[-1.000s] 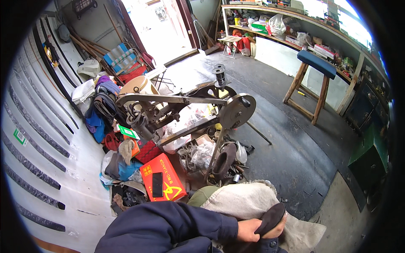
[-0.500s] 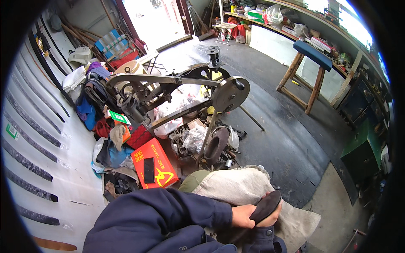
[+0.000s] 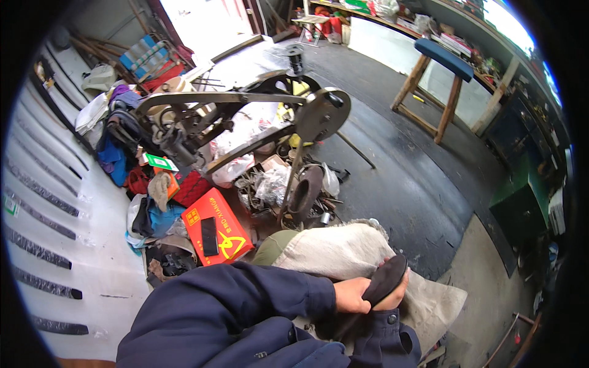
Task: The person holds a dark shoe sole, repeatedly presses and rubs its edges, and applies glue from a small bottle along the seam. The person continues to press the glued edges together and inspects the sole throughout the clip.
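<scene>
My left hand (image 3: 353, 296), at the end of a navy sleeve, grips the near end of a dark, flat oval piece (image 3: 386, 276), like a shoe sole. My right hand (image 3: 394, 295) holds the same piece from its right side, fingertips partly hidden behind it. Both hands are over a beige canvas cloth (image 3: 331, 248) spread across my lap, with a patch of olive fabric (image 3: 273, 245) at its left. Just beyond lies a red box (image 3: 233, 224) with a black phone (image 3: 209, 237) on it.
A black iron hand-cranked machine (image 3: 321, 115) stands ahead amid metal parts and bags. A pile of clothes (image 3: 113, 159) and white panels (image 3: 43, 214) are on the left. A wooden stool (image 3: 429, 92), green cabinet (image 3: 521, 196) and cluttered shelves (image 3: 466, 46) are on the right.
The whole scene has shifted up in the picture as my view tilted downward. Both hands stay on the dark piece, with little visible change in their grip.
</scene>
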The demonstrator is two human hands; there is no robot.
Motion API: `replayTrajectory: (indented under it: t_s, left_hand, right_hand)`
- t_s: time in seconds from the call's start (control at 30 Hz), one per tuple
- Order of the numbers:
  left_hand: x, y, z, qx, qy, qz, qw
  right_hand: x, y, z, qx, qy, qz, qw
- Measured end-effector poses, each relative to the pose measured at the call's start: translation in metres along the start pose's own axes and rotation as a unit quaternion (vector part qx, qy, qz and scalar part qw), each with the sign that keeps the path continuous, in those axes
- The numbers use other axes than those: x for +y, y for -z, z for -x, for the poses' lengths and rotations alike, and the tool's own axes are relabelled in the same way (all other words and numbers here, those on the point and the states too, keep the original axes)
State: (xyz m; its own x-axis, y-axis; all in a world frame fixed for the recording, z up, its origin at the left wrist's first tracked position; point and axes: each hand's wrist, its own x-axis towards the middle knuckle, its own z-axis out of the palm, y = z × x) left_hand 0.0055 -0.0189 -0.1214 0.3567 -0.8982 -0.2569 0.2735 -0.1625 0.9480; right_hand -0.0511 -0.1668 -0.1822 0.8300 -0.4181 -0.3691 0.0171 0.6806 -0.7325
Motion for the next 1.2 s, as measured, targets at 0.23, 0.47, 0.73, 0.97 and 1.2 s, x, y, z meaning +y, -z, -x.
replayTrajectory:
  t_s: [0.23, 0.47, 0.73, 0.97, 1.2]
  left_hand:
    - [0.001, 0.005, -0.005, 0.020, 0.018, -0.025, 0.999]
    - [0.007, 0.003, 0.001, 0.015, 0.034, -0.004, 0.999]
    - [0.008, 0.007, -0.004, 0.025, 0.037, -0.034, 0.998]
    - [0.009, 0.004, -0.001, 0.030, 0.026, -0.019, 0.999]
    - [0.010, 0.006, 0.000, 0.015, 0.032, 0.000, 0.999]
  right_hand:
    - [0.007, -0.004, -0.003, 0.075, 0.263, 0.428, 0.861]
    - [0.007, 0.000, -0.005, 0.079, 0.066, 0.105, 0.989]
    - [-0.002, -0.020, 0.000, 0.076, 0.260, 0.381, 0.884]
    - [-0.009, -0.014, 0.004, 0.024, 0.194, 0.371, 0.908]
    - [0.001, -0.006, 0.001, 0.049, 0.335, 0.460, 0.821]
